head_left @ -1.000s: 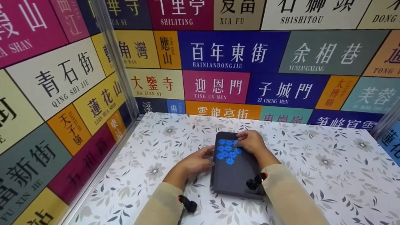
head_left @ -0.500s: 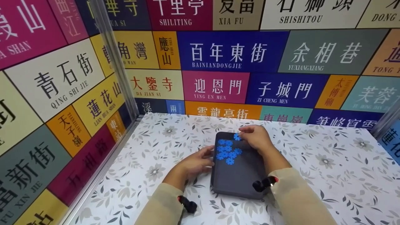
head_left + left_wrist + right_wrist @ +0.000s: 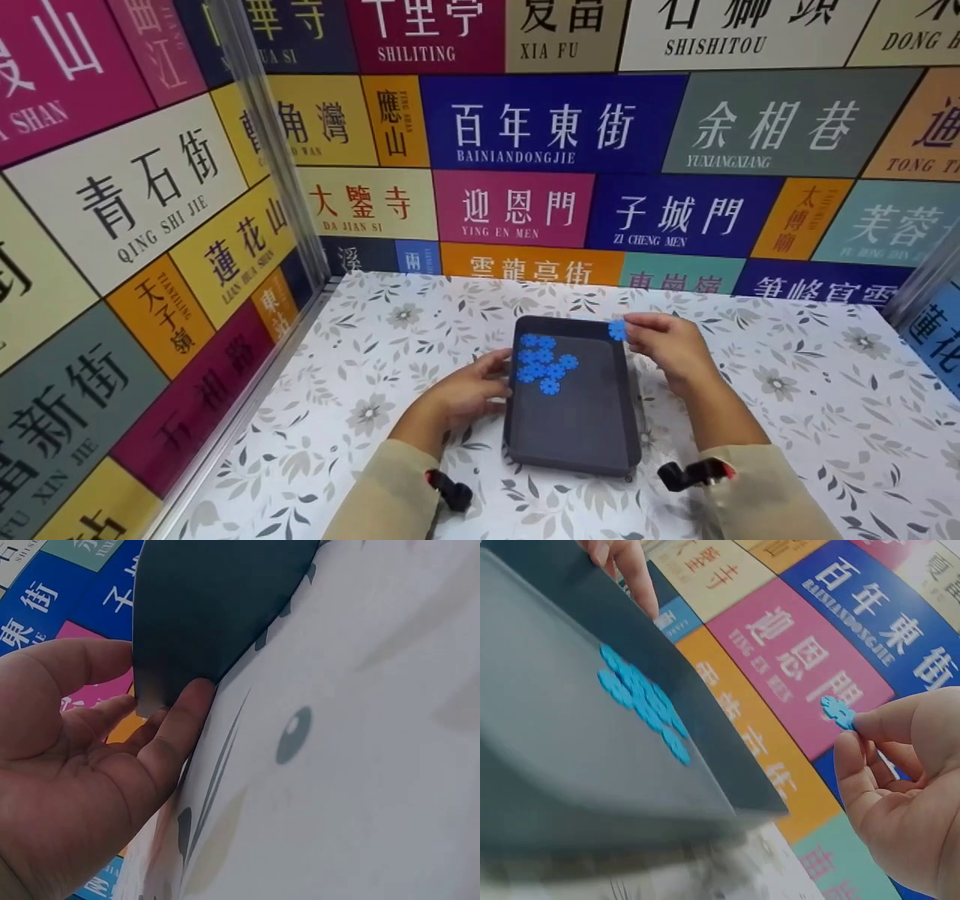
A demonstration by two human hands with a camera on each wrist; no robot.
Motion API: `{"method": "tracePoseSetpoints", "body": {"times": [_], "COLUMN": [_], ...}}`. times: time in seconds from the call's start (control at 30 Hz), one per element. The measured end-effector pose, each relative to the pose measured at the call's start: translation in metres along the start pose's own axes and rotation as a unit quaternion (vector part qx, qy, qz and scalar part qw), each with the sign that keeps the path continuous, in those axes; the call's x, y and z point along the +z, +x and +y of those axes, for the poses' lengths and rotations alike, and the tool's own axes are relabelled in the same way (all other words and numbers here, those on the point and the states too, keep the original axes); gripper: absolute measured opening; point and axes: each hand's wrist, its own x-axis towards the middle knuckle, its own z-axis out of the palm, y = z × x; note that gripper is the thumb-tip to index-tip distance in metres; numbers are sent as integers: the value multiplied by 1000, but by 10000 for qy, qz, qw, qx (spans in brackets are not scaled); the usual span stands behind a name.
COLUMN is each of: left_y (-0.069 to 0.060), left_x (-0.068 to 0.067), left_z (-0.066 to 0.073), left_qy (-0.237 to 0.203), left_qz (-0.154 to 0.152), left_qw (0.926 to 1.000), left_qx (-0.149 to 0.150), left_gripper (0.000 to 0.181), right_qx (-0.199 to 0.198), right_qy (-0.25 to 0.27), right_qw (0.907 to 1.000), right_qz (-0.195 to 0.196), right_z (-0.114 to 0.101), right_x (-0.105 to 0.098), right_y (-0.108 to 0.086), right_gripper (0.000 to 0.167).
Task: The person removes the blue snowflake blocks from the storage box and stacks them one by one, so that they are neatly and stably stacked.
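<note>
A dark grey rectangular tray [image 3: 577, 427] lies on the table. Several small blue notched plastic discs [image 3: 540, 362] are bunched in its far left part. My left hand [image 3: 466, 396] touches the tray's left side; in the left wrist view its fingertips rest against the outer wall [image 3: 217, 600]. Just above the far right corner of the tray, my right hand [image 3: 675, 352] pinches a single blue notched disc [image 3: 616, 330] between thumb and fingertip. The right wrist view shows this disc [image 3: 837, 712] apart from the tray wall.
A white tablecloth [image 3: 772, 442] with grey flowers and leaves covers the table. Panels of coloured signs [image 3: 555, 124] stand behind and to the left. A metal corner post [image 3: 281, 142] rises at the back left.
My right hand has lifted one blue disc out of the group and carried it right, past the tray's far right corner. The left hand has stayed at the tray's side.
</note>
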Motion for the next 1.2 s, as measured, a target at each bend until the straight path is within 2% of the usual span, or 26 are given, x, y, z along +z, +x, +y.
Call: {"method": "tracePoseSetpoints", "body": {"times": [0.2, 0.43, 0.6, 0.83, 1.2], "left_y": [0, 0, 0, -1, -2], "left_x": [1, 0, -1, -2, -1], "left_z": [1, -1, -2, 0, 0], "left_qy": [26, 0, -51, -50, -103], "left_qz": [41, 66, 55, 42, 54], "left_qw": [10000, 10000, 10000, 9999, 9999], "left_qx": [-31, -34, -34, -107, -93], "left_gripper": [81, 80, 79, 79, 79], "right_qx": [168, 556, 698, 694, 765], "right_qy": [269, 944, 706, 163, -356], "right_qw": [9992, 9940, 9951, 9970, 9964], "right_qz": [234, 67, -36, -313, 19], "right_z": [18, 46, 56, 69, 74], "right_x": [-30, -51, -63, -73, -69], "right_y": [-1, 8, 8, 9, 11], "right_gripper": [50, 36, 34, 40, 45]}}
